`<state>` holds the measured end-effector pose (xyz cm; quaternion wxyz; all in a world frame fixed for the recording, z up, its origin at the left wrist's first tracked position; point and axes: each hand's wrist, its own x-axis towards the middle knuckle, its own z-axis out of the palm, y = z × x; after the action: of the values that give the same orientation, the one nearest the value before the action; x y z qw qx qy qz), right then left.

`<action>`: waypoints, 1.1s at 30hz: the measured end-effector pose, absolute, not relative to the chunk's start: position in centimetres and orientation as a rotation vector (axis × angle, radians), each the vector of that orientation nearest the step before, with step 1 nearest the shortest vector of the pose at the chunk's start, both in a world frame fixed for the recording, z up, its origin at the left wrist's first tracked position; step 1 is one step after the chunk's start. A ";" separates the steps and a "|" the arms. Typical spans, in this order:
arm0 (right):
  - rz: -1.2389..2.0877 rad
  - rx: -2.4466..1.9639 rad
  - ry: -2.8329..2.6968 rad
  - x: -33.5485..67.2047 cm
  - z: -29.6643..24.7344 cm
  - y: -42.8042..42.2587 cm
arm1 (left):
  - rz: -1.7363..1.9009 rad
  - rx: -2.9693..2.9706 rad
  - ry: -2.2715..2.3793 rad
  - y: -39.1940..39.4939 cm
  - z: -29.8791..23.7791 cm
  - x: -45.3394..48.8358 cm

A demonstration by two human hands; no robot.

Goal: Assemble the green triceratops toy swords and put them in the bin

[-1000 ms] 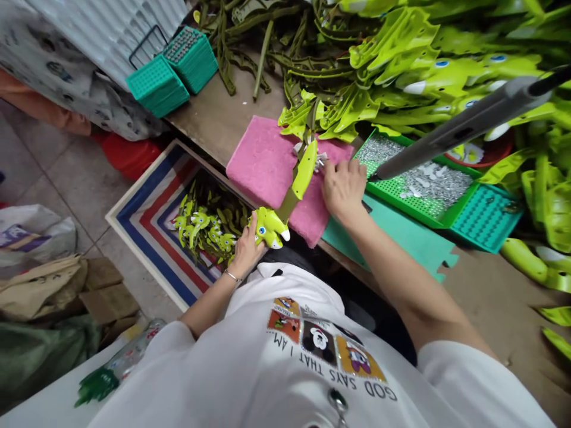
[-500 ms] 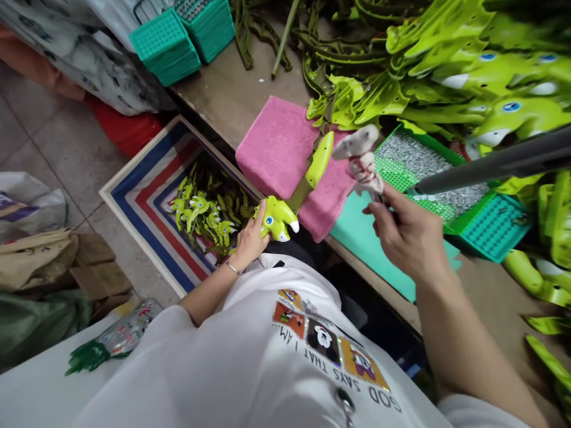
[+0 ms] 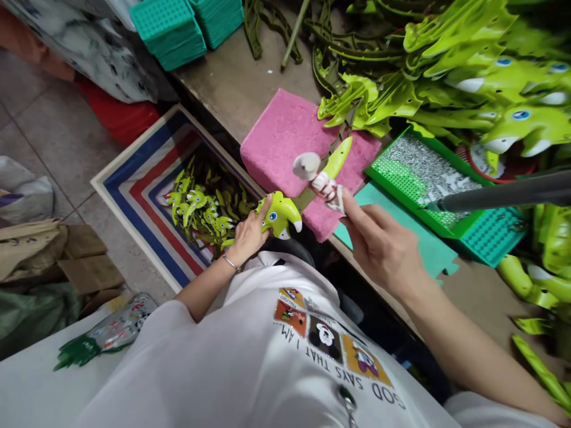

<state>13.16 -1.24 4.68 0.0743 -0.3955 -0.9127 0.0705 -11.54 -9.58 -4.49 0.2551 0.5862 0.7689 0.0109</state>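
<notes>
My left hand (image 3: pixel 250 238) is closed around the head end of a lime-green dinosaur toy (image 3: pixel 283 217) with a blue eye and white horn tips. The toy's dark olive body and a lime limb lie across a pink padded block (image 3: pixel 281 131) at the bench edge. My right hand (image 3: pixel 388 244) grips the handle of a small hammer (image 3: pixel 307 166), its head wrapped in whitish cloth or tape. The hammer head is over the block, close beside the lime limb; whether they touch I cannot tell.
A green tray (image 3: pixel 414 178) of small metal screws stands right of the block, under a dark bar (image 3: pixel 513 193). Lime and olive toy parts (image 3: pixel 482 89) are heaped behind. Left below sits a striped-lined box (image 3: pixel 120 172) holding several toys. Teal baskets (image 3: pixel 169 30) are stacked at the back.
My right hand has swung the hammer leftward and down, closer to the toy on the pink block. My left hand keeps its hold on the toy. The view has shifted slightly.
</notes>
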 end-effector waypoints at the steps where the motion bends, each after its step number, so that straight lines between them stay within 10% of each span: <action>1: 0.192 -1.180 -2.742 13.2 4.6 -1.4 | 0.047 1.587 2.083 -9.6 -4.6 -11.6; 33: 0.398 -1.426 -2.347 10.9 0.6 3.0 | -0.305 1.454 2.348 -15.5 -0.2 -13.0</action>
<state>10.93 3.04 0.63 0.1824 -0.5055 -0.8315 0.1410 -13.04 -15.48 -0.20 0.1804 0.5147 0.8312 -0.1079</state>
